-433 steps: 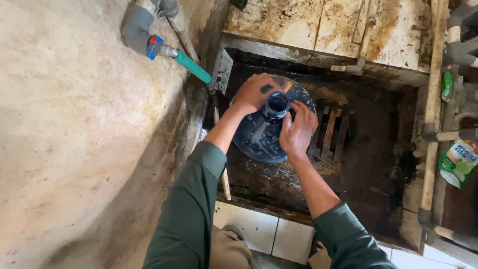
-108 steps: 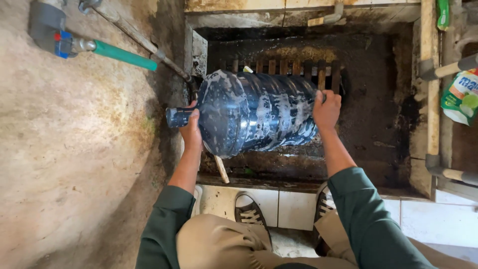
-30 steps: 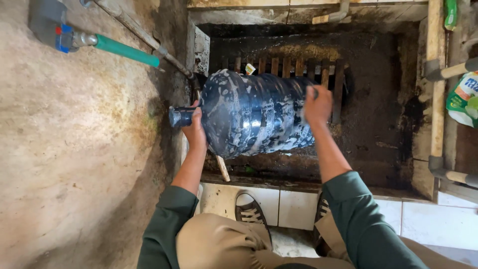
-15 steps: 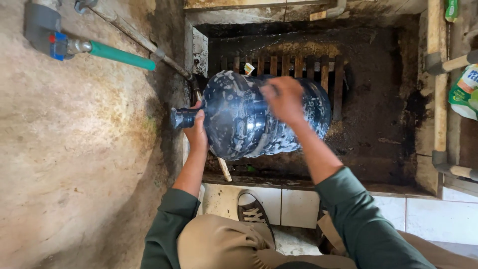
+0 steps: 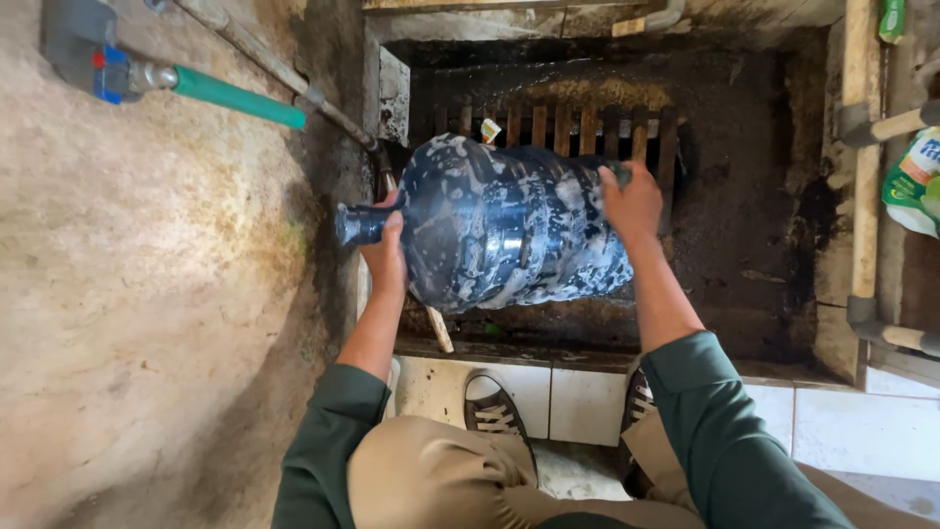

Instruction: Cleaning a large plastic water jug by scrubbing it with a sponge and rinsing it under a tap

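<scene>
Grimy dark concrete wash pit (image 5: 744,245) with wooden slat grate (image 5: 548,127), large soapy blue plastic water jug (image 5: 509,230) held sideways, left hand (image 5: 385,257) fingers wrapped round neck at 9 o'clock, right hand (image 5: 634,201) fingers curled on base at 3 o'clock, green hose (image 5: 238,96) at 10 o'clock.

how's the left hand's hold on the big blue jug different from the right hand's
The left hand is at the narrow neck end of the water jug, fingers by the mouth; the right hand lies on the wide base end. The left hand sits lower in the picture, under the neck; the right rests on the upper edge, fingers curled over it. Both touch the same soapy jug, lying on its side over the dark basin.
</scene>
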